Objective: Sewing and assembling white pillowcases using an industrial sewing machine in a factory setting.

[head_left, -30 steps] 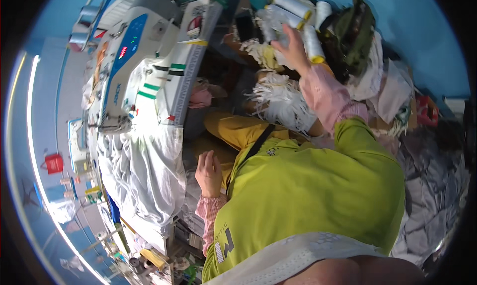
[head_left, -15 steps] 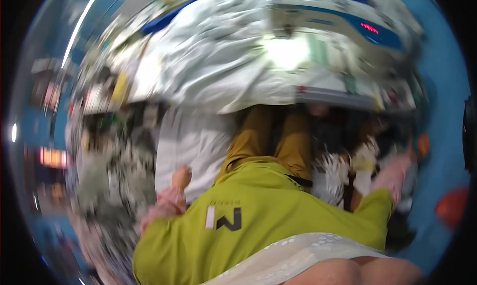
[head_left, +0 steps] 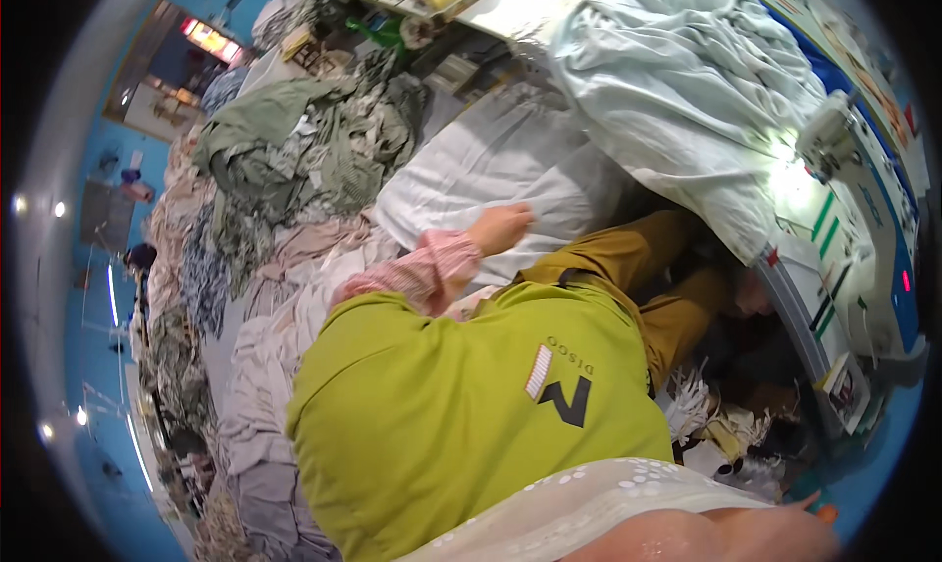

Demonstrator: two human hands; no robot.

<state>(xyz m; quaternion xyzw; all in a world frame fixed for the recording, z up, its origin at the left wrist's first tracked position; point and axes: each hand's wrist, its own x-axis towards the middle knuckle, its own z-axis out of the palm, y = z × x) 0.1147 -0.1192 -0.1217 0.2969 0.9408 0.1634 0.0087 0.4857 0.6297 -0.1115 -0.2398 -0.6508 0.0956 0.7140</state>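
A folded stack of white fabric [head_left: 500, 165] lay beside the seated person's left knee, between a heap of green and patterned cloth [head_left: 314, 145] and the sewing table's edge. The left hand [head_left: 500, 227], in a pink sleeve, rested on the stack's near edge with fingers curled into the cloth, apparently pinching a layer. The right hand was out of view, so I cannot tell its state. To lift one piece cleanly, the fingers probably needed to separate just the top layer and draw it level, so the pile stayed squared. A pale sheet [head_left: 687, 101] draped over the table toward the white sewing machine [head_left: 863, 219]. No bins or boxes showed clearly; the cloth sat in loose piles.
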